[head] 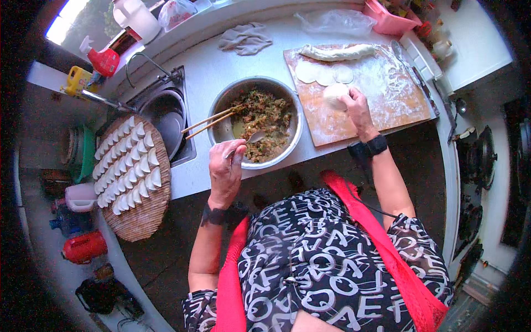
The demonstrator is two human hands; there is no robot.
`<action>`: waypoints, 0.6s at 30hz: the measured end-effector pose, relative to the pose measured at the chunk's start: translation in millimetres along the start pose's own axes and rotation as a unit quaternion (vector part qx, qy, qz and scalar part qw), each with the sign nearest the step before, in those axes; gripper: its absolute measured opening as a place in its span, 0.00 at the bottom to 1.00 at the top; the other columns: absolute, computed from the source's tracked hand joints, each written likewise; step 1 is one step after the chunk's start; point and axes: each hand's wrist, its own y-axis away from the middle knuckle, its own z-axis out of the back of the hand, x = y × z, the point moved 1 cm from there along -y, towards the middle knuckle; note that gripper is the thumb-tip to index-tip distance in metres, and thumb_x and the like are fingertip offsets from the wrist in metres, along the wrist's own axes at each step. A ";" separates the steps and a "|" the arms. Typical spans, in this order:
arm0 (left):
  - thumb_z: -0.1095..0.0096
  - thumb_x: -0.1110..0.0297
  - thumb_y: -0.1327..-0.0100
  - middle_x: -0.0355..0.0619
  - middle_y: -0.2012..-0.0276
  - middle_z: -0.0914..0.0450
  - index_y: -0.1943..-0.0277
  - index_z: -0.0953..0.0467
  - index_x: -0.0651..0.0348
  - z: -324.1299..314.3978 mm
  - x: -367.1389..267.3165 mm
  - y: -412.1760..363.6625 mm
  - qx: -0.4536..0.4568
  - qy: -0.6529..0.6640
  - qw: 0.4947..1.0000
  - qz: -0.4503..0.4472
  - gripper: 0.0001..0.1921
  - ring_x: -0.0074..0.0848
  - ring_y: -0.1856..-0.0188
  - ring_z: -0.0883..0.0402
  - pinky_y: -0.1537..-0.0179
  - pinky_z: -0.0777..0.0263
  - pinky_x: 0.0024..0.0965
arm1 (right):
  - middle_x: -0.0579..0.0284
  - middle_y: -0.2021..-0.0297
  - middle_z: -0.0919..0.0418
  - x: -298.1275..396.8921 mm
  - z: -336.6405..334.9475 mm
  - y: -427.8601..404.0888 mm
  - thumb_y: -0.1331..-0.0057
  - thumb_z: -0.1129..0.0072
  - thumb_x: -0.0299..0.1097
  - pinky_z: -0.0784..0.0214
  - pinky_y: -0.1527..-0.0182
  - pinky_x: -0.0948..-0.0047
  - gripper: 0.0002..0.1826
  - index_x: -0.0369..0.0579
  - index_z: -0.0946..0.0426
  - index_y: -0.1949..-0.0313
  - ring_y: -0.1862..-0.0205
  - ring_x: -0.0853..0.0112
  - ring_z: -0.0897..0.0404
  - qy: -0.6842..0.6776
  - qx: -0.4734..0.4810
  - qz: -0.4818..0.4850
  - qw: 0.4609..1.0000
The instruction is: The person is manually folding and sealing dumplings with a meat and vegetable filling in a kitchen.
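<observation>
My left hand grips a metal spoon by its handle, the bowl of the spoon over the near part of the filling. That chopped filling lies in a wide metal basin, with a pair of wooden chopsticks resting across the left rim. Over the floured wooden board, my right hand pinches the right edge of a round dough wrapper. Several overlapping wrappers lie just beyond it, and a long dough roll lies along the board's far edge.
Rows of folded dumplings cover much of a round reed tray at left, beside a sink holding a dark basin. A crumpled cloth lies behind the metal basin. A pink container stands at the back right.
</observation>
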 end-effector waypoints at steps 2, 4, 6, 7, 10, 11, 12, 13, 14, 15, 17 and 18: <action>0.39 0.73 0.34 0.49 0.62 0.17 0.57 0.19 0.61 -2.7 -2.3 1.3 -0.003 -0.026 1.000 0.001 0.05 0.41 0.57 0.21 0.51 0.31 0.39 | 0.53 0.54 0.20 7.1 -15.3 17.8 0.34 0.47 0.29 0.25 0.50 0.68 0.16 0.36 0.26 0.49 0.54 0.67 0.18 -0.233 0.073 -0.084 0.966; 0.39 0.73 0.34 0.49 0.62 0.17 0.58 0.19 0.61 -11.7 2.4 8.1 -0.005 -0.040 0.999 -0.016 0.05 0.41 0.58 0.21 0.51 0.31 0.39 | 0.50 0.51 0.21 7.1 -35.1 35.1 0.33 0.49 0.29 0.25 0.47 0.67 0.18 0.35 0.28 0.46 0.52 0.65 0.19 -0.280 0.101 -0.112 0.948; 0.39 0.74 0.35 0.50 0.63 0.17 0.60 0.19 0.63 -17.5 -0.2 11.6 -0.001 -0.051 0.998 -0.032 0.04 0.42 0.59 0.20 0.53 0.30 0.40 | 0.50 0.49 0.21 5.6 -55.3 48.6 0.32 0.49 0.28 0.26 0.44 0.66 0.20 0.34 0.30 0.42 0.48 0.64 0.19 -0.355 0.146 -0.154 0.910; 0.39 0.74 0.35 0.50 0.63 0.17 0.60 0.19 0.63 -19.8 -2.1 13.3 0.000 -0.051 0.998 -0.031 0.04 0.42 0.59 0.20 0.53 0.30 0.40 | 0.50 0.49 0.21 5.1 -62.9 53.5 0.32 0.49 0.28 0.26 0.44 0.66 0.20 0.34 0.30 0.42 0.48 0.64 0.19 -0.356 0.147 -0.155 0.910; 0.40 0.76 0.35 0.50 0.64 0.17 0.61 0.20 0.64 -23.9 -4.0 19.9 0.018 -0.009 1.000 0.008 0.04 0.42 0.59 0.20 0.54 0.29 0.39 | 0.49 0.47 0.23 -5.8 -79.1 62.7 0.30 0.49 0.26 0.26 0.41 0.64 0.21 0.34 0.34 0.39 0.47 0.63 0.20 -0.361 0.163 -0.169 0.902; 0.40 0.76 0.35 0.50 0.64 0.17 0.61 0.20 0.64 -23.8 -5.0 21.3 0.017 -0.009 1.000 0.008 0.04 0.42 0.59 0.20 0.54 0.29 0.39 | 0.49 0.47 0.23 -10.5 -81.2 64.0 0.30 0.49 0.26 0.26 0.41 0.64 0.21 0.34 0.34 0.39 0.47 0.63 0.20 -0.361 0.164 -0.169 0.902; 0.41 0.76 0.35 0.51 0.64 0.17 0.61 0.20 0.65 -23.5 -5.2 22.5 0.017 0.006 1.000 0.026 0.04 0.43 0.60 0.21 0.54 0.29 0.40 | 0.49 0.47 0.23 -14.4 -83.1 64.9 0.30 0.50 0.26 0.26 0.41 0.64 0.21 0.34 0.34 0.39 0.46 0.63 0.21 -0.359 0.161 -0.178 0.902; 0.41 0.76 0.34 0.51 0.65 0.18 0.61 0.20 0.65 -23.0 -5.1 23.5 0.016 0.021 0.999 0.044 0.04 0.45 0.60 0.21 0.54 0.29 0.40 | 0.49 0.47 0.23 -17.1 -84.4 65.2 0.30 0.51 0.25 0.26 0.41 0.63 0.20 0.34 0.34 0.39 0.46 0.63 0.21 -0.357 0.158 -0.187 0.901; 0.41 0.76 0.34 0.51 0.65 0.18 0.61 0.20 0.65 -21.9 -4.2 24.7 0.016 0.021 0.999 0.044 0.04 0.45 0.60 0.21 0.54 0.29 0.40 | 0.49 0.47 0.23 -18.8 -84.5 65.2 0.30 0.51 0.25 0.26 0.41 0.63 0.20 0.34 0.34 0.39 0.46 0.63 0.21 -0.357 0.159 -0.188 0.901; 0.43 0.72 0.31 0.50 0.64 0.17 0.61 0.19 0.65 -20.6 -1.8 25.7 0.032 0.037 0.996 0.072 0.07 0.39 0.59 0.19 0.54 0.28 0.37 | 0.50 0.47 0.23 -19.7 -84.3 64.8 0.30 0.51 0.25 0.26 0.41 0.63 0.19 0.35 0.33 0.40 0.46 0.63 0.21 -0.377 0.166 -0.192 0.891; 0.45 0.69 0.28 0.48 0.64 0.15 0.60 0.18 0.66 -19.4 -0.5 27.6 0.047 0.054 0.992 0.100 0.11 0.34 0.59 0.18 0.54 0.26 0.34 | 0.50 0.46 0.23 -21.4 -84.7 64.1 0.29 0.51 0.24 0.26 0.41 0.63 0.19 0.36 0.32 0.40 0.45 0.63 0.21 -0.397 0.173 -0.197 0.879; 0.46 0.67 0.27 0.47 0.63 0.15 0.60 0.18 0.66 -19.0 -0.1 29.2 0.039 0.125 0.976 0.175 0.12 0.31 0.59 0.17 0.53 0.26 0.32 | 0.51 0.46 0.23 -22.3 -85.0 64.0 0.29 0.52 0.24 0.26 0.41 0.63 0.18 0.37 0.31 0.41 0.45 0.63 0.21 -0.407 0.162 -0.205 0.875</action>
